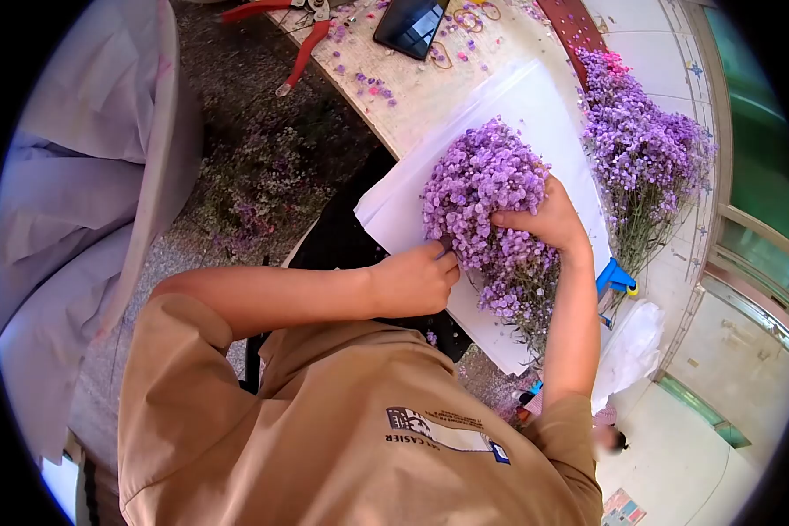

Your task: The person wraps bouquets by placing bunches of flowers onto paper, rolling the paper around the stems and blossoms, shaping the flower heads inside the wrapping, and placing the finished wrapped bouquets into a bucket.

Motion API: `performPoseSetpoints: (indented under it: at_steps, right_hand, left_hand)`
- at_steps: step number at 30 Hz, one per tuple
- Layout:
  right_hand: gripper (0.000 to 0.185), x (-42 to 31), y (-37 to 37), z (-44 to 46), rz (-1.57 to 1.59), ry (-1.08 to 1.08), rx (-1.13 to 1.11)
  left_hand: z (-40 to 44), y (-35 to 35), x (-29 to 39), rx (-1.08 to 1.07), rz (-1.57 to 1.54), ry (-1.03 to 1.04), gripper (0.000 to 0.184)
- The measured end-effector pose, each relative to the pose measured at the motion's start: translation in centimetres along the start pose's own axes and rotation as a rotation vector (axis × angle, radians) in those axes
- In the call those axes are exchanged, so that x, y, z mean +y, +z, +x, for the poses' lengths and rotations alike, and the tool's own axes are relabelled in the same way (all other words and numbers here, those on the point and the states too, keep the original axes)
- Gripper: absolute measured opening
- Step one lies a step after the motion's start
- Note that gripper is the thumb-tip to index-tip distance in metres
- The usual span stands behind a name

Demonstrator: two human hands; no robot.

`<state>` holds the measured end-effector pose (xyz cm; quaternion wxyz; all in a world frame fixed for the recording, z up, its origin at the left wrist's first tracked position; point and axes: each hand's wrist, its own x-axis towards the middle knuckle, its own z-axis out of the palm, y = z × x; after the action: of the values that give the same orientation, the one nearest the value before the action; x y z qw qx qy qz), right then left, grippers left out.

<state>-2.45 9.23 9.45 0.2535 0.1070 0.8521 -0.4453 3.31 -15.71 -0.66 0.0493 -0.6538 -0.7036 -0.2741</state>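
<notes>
A bunch of small purple flowers (486, 180), like baby's breath, lies over white paper sheets (535, 101), its thin green stems pointing toward my body. My right hand (548, 217) grips its right side, thumb over the blossoms and the other fingers partly hidden behind. At the bunch's lower left edge, my left hand (416, 279) is closed with its fingertips pinched against the flowers. What sits between those fingertips is too small to make out.
A second purple bunch (640, 149) lies to the right, near a blue tool (616, 278). Red-handled pliers (311, 39), a black phone (410, 26) and rubber bands (469, 19) are on the table (351, 66). Flower scraps (263, 184) cover the floor; a large lined tub (162, 114) stands left.
</notes>
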Motion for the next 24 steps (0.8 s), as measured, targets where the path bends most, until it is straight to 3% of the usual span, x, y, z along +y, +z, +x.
performPoseSetpoints:
  at_steps: [9,11,13,14,17,21,23,24]
  right_hand:
    - [0.090,0.8,1.3,-0.6,-0.044,-0.003,0.008]
    - [0.092,0.7,1.4,-0.8,-0.039,0.000,0.010]
    - [0.094,1.0,1.5,-0.8,-0.052,-0.030,0.029]
    - [0.095,0.7,1.5,-1.0,-0.110,-0.052,0.040]
    - [0.097,1.2,1.4,-0.8,-0.086,-0.041,0.024]
    - [0.100,0.9,1.6,-1.0,-0.077,-0.023,0.032]
    - [0.101,0.8,1.7,-1.1,-0.062,-0.021,0.035]
    - [0.101,0.8,1.8,-1.2,-0.038,-0.014,0.038]
  left_hand:
    - [-1.0,-0.6,1.4,-0.034,-0.056,-0.044,0.021]
    - [-2.4,-2.4,1.2,0.067,-0.287,-0.077,0.018]
    - [-5.0,-4.1,0.3,0.177,-0.362,-0.231,0.022]
    - [-6.2,-4.1,-0.1,0.297,-0.367,-0.366,0.021]
    - [-8.4,-5.9,-1.3,0.358,-0.382,-0.878,0.019]
    - [-9.5,-5.6,-0.5,0.293,-0.526,-0.929,0.015]
    - [-8.8,-5.4,0.2,0.405,-0.601,-0.850,0.012]
    - [-8.6,-5.3,0.4,0.416,-0.666,-0.812,0.019]
